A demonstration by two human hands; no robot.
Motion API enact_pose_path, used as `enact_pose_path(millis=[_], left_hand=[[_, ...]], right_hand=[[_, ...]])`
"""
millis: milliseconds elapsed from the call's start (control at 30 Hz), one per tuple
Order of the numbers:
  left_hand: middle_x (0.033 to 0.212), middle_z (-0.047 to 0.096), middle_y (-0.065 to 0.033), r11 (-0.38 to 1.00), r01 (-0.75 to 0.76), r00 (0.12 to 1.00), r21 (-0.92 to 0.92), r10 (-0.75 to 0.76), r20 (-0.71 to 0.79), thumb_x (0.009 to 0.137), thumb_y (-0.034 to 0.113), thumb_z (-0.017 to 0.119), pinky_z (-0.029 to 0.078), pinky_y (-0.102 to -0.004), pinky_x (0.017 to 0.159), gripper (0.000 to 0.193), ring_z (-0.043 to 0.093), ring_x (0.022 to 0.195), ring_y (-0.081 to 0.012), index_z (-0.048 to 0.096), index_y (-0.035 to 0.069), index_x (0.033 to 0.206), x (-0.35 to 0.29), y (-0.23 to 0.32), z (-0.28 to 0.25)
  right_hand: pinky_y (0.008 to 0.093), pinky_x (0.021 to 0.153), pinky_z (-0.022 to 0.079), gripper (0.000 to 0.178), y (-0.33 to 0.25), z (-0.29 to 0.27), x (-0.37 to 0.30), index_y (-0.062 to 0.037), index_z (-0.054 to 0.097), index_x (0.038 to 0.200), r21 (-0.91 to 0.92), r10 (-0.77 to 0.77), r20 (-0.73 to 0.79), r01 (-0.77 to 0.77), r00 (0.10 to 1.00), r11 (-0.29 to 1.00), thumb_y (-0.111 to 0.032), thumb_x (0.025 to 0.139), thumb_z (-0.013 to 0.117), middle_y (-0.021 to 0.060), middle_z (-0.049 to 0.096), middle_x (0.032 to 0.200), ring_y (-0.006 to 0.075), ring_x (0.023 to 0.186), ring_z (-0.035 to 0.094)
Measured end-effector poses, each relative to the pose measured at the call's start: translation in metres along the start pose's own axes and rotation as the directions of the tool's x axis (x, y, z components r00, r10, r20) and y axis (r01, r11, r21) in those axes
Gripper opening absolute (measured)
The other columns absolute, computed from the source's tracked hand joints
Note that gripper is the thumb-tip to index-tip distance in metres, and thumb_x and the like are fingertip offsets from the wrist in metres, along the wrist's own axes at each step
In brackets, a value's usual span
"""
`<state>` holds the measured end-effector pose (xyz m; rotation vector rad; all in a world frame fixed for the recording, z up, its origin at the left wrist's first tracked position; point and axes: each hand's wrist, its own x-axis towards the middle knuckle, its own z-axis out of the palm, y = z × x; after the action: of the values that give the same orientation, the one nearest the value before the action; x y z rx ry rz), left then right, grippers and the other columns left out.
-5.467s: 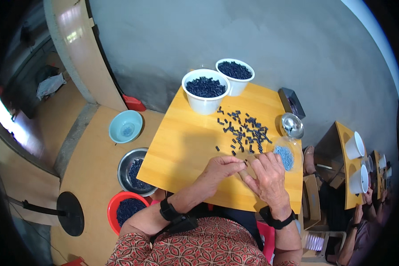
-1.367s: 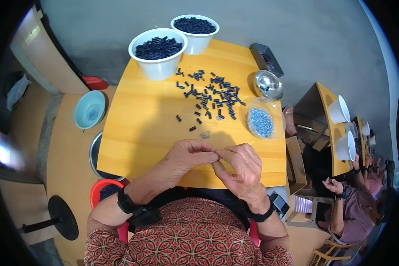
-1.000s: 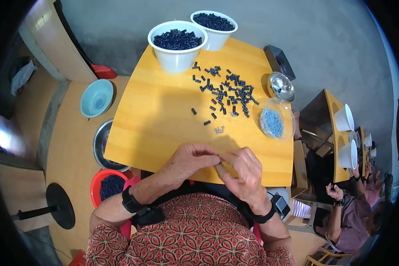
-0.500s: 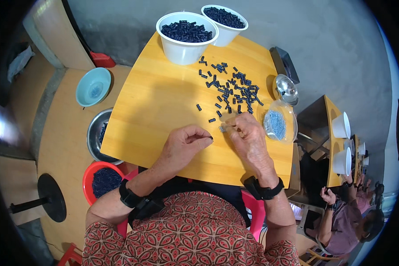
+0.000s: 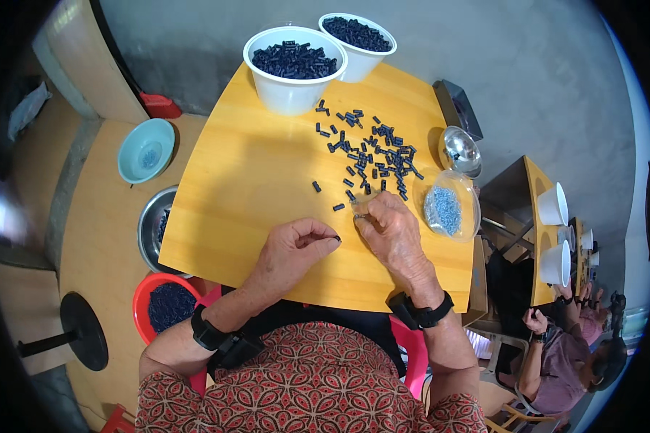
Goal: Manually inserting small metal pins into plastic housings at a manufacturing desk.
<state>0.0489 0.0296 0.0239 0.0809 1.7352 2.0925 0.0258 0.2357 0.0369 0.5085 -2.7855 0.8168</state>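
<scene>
My left hand [image 5: 290,251] is closed in a pinch over the near part of the yellow table [image 5: 231,238]. The dark tip of a small black cylindrical piece [image 5: 337,239] pokes out between its thumb and forefinger. To its right, my right hand [image 5: 395,237] pinches a tiny silvery piece [image 5: 357,216], too small to name; the two hands are apart. Just beyond the right hand lies a loose scatter of similar black cylindrical pieces [image 5: 383,160]. At the right edge, a clear plastic tub [image 5: 473,202] holds many small silvery pieces [image 5: 442,211].
Two white tubs [image 5: 285,95] full of black pieces stand at the far edge. A shiny metal bowl [image 5: 464,150] and a black box [image 5: 456,108] are far right. Floor at left: a teal basin [image 5: 126,160], a steel bowl [image 5: 147,234], a red basin [image 5: 142,307]. Another person [image 5: 556,368] sits right.
The view has shifted slightly, so the table and tubs sit a little differently. Both hands keep their pinches; the right fingers have shifted slightly around the silvery piece.
</scene>
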Motion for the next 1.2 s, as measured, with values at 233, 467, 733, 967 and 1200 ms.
enact_pose_path(millis=[233, 467, 733, 967, 1200], left_hand=[[0.092, 0.067, -0.0015, 1.000, -0.014, 1.000, 0.022, 0.015, -0.015, 0.088, 0.010, 0.069, 0.048, -0.0217, 0.078, 0.013, 0.060, 0.084, -0.0069, 0.067, 0.000, 0.098, 0.002, -0.005, 0.001], [0.091, 0.066, -0.0012, 0.999, -0.005, 1.000, -0.044, 0.005, -0.005, 0.089, 0.010, 0.068, 0.047, -0.0214, 0.078, 0.014, 0.059, 0.085, -0.0067, 0.066, 0.000, 0.098, 0.004, 0.000, -0.001], [0.092, 0.066, -0.0011, 0.999, -0.026, 1.000, -0.040, 0.026, 0.002, 0.088, 0.011, 0.069, 0.047, -0.0221, 0.079, 0.015, 0.059, 0.086, -0.0068, 0.066, 0.001, 0.098, 0.006, -0.007, -0.005], [0.090, 0.065, 0.0003, 0.999, -0.049, 0.999, -0.016, 0.049, 0.008, 0.088, 0.011, 0.069, 0.047, -0.0225, 0.079, 0.013, 0.059, 0.086, -0.0065, 0.066, 0.001, 0.097, 0.006, -0.008, -0.005], [0.090, 0.065, 0.0006, 0.998, -0.058, 0.998, -0.034, 0.059, 0.012, 0.088, 0.011, 0.069, 0.047, -0.0224, 0.078, 0.014, 0.058, 0.085, -0.0061, 0.066, 0.001, 0.096, 0.007, -0.010, -0.007]], right_hand=[[0.0409, 0.072, 0.049, 0.012, 0.000, 0.004, 0.008, -0.0032, 0.064, 0.083, -0.159, -0.166, -0.021, 0.161, 0.986, 0.974, -0.003, 0.072, 0.069, 0.0111, 0.055, 0.080, 0.0307, 0.082, 0.058], [0.0405, 0.072, 0.048, 0.008, 0.002, -0.009, 0.011, -0.0040, 0.064, 0.080, 0.034, -0.003, -0.085, 0.006, 0.996, 0.999, -0.004, 0.074, 0.069, 0.0113, 0.058, 0.081, 0.0317, 0.084, 0.058], [0.0413, 0.071, 0.048, 0.007, 0.001, 0.005, 0.023, -0.0043, 0.063, 0.078, 0.023, 0.012, -0.021, -0.012, 1.000, 1.000, -0.005, 0.075, 0.069, 0.0114, 0.058, 0.081, 0.0317, 0.083, 0.059], [0.0418, 0.071, 0.048, 0.008, 0.005, 0.011, 0.028, -0.0036, 0.062, 0.078, -0.102, -0.058, 0.002, 0.058, 0.998, 0.993, -0.004, 0.074, 0.069, 0.0119, 0.057, 0.080, 0.0318, 0.084, 0.058], [0.0380, 0.068, 0.047, 0.007, -0.001, -0.004, 0.027, -0.0025, 0.063, 0.079, 0.235, 0.183, -0.014, -0.175, 0.983, 0.956, -0.005, 0.077, 0.068, 0.0117, 0.056, 0.079, 0.0298, 0.079, 0.058]])
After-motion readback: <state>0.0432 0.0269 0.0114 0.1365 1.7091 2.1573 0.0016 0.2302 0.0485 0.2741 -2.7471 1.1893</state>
